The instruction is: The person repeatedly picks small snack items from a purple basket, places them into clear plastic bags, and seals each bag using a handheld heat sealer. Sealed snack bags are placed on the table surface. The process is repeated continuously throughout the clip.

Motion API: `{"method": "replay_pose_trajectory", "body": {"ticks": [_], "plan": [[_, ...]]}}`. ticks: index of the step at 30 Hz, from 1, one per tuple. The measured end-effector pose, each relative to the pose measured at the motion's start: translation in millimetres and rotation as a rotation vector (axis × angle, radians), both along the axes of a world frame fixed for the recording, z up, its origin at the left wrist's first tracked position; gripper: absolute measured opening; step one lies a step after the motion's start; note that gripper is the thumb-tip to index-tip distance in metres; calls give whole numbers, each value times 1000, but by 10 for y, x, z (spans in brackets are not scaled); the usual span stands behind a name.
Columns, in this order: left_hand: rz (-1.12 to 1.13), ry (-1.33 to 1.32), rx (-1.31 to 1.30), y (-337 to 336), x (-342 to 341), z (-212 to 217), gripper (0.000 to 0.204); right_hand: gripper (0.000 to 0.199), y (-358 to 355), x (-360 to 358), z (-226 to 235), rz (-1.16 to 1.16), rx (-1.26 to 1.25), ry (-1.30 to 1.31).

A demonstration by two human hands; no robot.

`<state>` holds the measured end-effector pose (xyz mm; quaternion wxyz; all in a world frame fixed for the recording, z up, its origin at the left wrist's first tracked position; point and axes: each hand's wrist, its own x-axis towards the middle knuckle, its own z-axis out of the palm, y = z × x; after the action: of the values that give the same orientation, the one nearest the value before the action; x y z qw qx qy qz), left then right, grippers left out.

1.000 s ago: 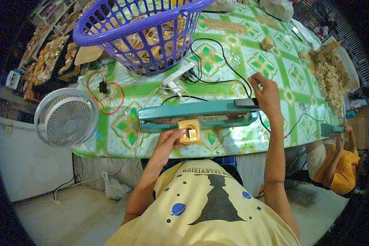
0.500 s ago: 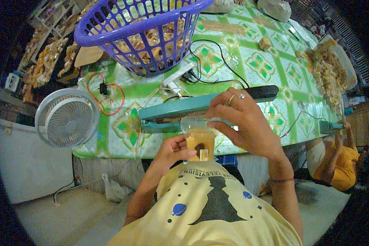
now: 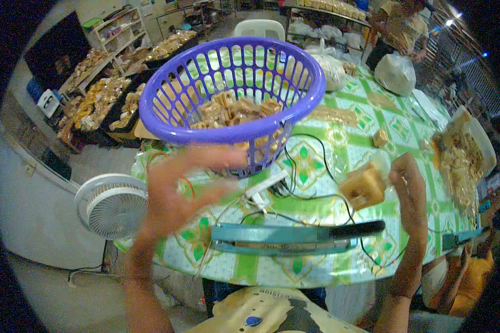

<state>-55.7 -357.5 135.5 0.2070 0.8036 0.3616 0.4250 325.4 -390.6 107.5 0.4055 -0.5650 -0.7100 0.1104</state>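
My right hand [image 3: 410, 201] is raised over the right part of the table, and a small clear bag of brown snack pieces [image 3: 365, 185] is at its fingertips, blurred. Whether the fingers still grip the bag I cannot tell. My left hand [image 3: 183, 188] is lifted and open, fingers spread, just below the purple plastic basket [image 3: 231, 94], which holds several packed brown snacks. A teal bar-shaped heat sealer [image 3: 286, 238] with a black handle lies on the table below both hands.
The table has a green and white patterned cover [image 3: 322, 139] with black cables and a white power strip [image 3: 264, 188]. A white fan [image 3: 111, 206] stands at the left. A tray of snacks [image 3: 462, 155] sits at the right. Another person [image 3: 466, 275] crouches at the lower right.
Both hands have risen from the sealer. The right hand has carried the snack bag up and to the right; the left hand let go and opened near the basket.
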Motion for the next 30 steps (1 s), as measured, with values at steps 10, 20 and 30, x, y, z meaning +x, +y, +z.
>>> {"method": "replay_pose_trajectory", "body": {"ticks": [10, 20, 30], "plan": [[259, 1183, 82, 3752, -291, -490, 29, 12, 1369, 1536, -1914, -291, -16, -142], [349, 1392, -76, 4586, -290, -964, 25, 14, 894, 1479, -1780, -259, -268, 44], [67, 752, 507, 2786, 92, 788, 20, 9, 592, 488, 51, 105, 86, -53]]}}
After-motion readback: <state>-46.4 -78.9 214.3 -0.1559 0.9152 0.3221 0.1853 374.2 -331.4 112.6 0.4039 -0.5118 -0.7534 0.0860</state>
